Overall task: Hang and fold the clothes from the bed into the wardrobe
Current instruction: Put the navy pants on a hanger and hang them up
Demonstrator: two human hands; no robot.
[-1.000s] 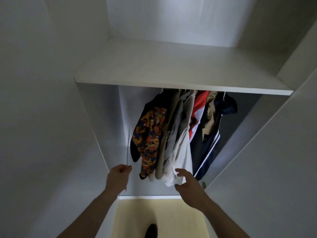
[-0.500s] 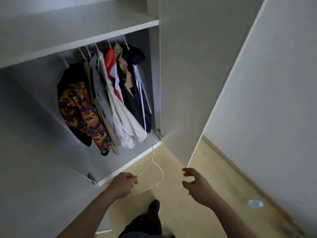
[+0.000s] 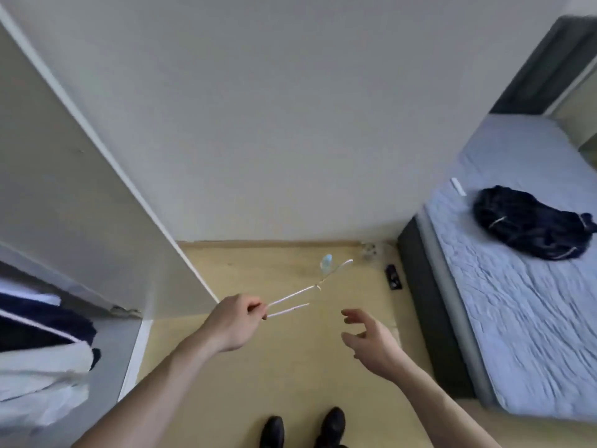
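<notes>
A: Head view; any writing to read?

B: None legible; the small dark object on the floor by the bed frame may carry marks, but it is too blurred to tell.

A: What differs from half a second ago?

B: The view has swung right; the wardrobe interior then filled the upper left, now only its open door and a strip of hanging clothes show at the left edge; the bed has come into sight at the right, with a dark garment lying crumpled on its pale blue sheet. The left hand still grips the white wire hanger, fingers curled round one end; the hanger now points away toward the wall, its hook near a clear bottle standing on the floor.

A: And the other hand?

B: The right hand holds nothing; fingers spread and loosely bent, well short of the bed.

A: Anything hidden or unclear?

B: The hanging clothes are smeared by motion and cut by the frame edge; a small white thing on the bed near the wall cannot be identified; both shoes are cropped at the bottom.
</notes>
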